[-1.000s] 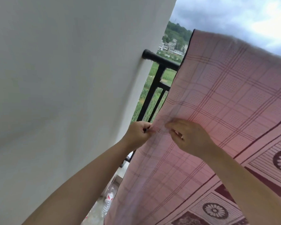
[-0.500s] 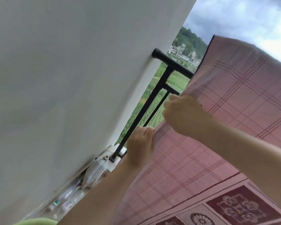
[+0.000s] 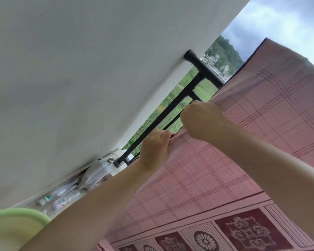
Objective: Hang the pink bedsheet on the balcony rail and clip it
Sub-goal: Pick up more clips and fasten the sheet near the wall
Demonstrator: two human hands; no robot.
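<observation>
The pink bedsheet, checked with dark red lines and a flowered border, hangs draped over the black balcony rail on the right. My left hand grips the sheet's left edge low down, near the upright bars. My right hand is closed on the same edge a little higher. The rail's top bar shows only between the wall and the sheet; the rest is hidden under the cloth. No clip is visible.
A white wall fills the left and meets the rail's end. Several empty plastic bottles lie on the floor at the wall's foot. A light green basin sits at the lower left. Fields and buildings lie beyond the bars.
The view has tilted and dropped, bringing the floor and green basin into sight. My right hand went up along the sheet's edge, away from my left hand, which stayed lower.
</observation>
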